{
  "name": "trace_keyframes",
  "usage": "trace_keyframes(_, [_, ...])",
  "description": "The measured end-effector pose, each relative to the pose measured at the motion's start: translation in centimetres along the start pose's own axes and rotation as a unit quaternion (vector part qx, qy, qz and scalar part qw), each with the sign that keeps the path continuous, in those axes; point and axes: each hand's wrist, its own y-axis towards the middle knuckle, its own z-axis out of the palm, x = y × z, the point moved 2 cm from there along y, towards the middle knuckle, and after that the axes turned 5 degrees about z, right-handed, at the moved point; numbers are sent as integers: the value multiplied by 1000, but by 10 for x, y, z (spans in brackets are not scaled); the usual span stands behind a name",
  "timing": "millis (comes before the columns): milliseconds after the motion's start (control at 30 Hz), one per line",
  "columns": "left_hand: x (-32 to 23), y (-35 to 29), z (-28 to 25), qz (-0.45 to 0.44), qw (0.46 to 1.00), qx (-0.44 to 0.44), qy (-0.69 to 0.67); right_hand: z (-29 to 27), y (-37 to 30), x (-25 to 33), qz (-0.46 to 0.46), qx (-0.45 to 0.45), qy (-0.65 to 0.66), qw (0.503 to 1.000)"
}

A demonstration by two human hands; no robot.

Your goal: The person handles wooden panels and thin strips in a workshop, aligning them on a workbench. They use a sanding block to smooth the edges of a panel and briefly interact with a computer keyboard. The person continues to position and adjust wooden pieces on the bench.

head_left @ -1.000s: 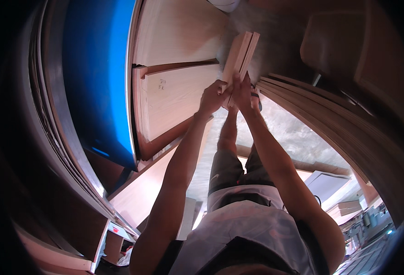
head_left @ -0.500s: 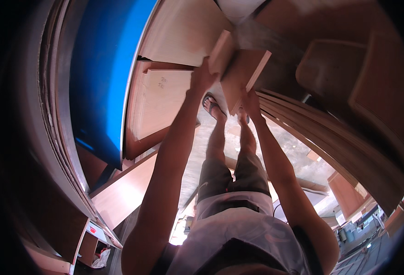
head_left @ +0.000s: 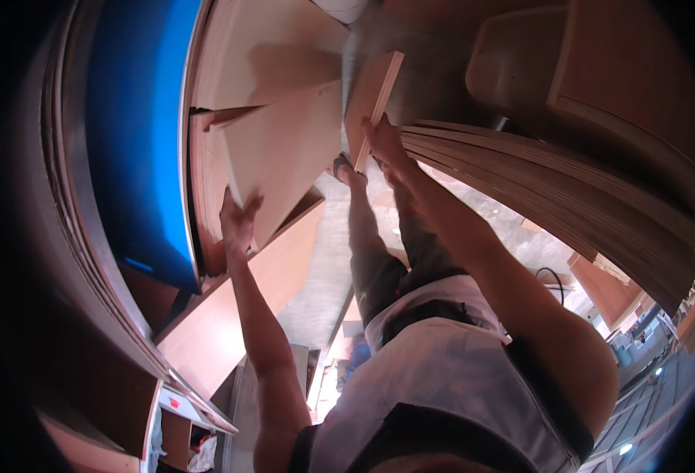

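Observation:
My left hand (head_left: 239, 223) is at the lower left edge of a pale plywood panel (head_left: 288, 150), its fingers at the edge and its thumb over the face. This panel stands at a slant in front of other panels leaning at the left. With my right hand (head_left: 384, 142) I grip the long edge of a narrower brown wooden board (head_left: 373, 98), held tilted above the floor near my feet. The fingers of that hand wrap the pale cut edge. The board's far side is hidden.
A blue sheet (head_left: 139, 134) stands on the left beside a large leaning plywood sheet (head_left: 276, 47). Below my left hand lies a slanted brown board (head_left: 245, 303). A stack of long boards (head_left: 552, 181) runs along the right. My sandalled foot (head_left: 343, 167) is on the grey floor.
My left hand has left the boards in the middle and moved left to the pale panel, which now sits at a different slant. My right hand and its board have shifted left and up.

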Motion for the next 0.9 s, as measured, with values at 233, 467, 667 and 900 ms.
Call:
trace_keyframes(233, [-25, -197, -31, -55, 991, -113, -46, 9, -8, 44, -20, 21, -100, 995])
trace_keyframes(467, [-31, -336, 33, -243, 937, -196, 159, 69, 18, 105, -43, 49, -124, 990])
trace_keyframes(667, [-23, -399, 86, -405, 878, -180, 182, 131, 45, 160, -82, 70, -166, 980])
trace_keyframes(900, [40, -492, 98, -424, 876, -156, 167, 116, 12, 162, -88, 28, -255, 962])
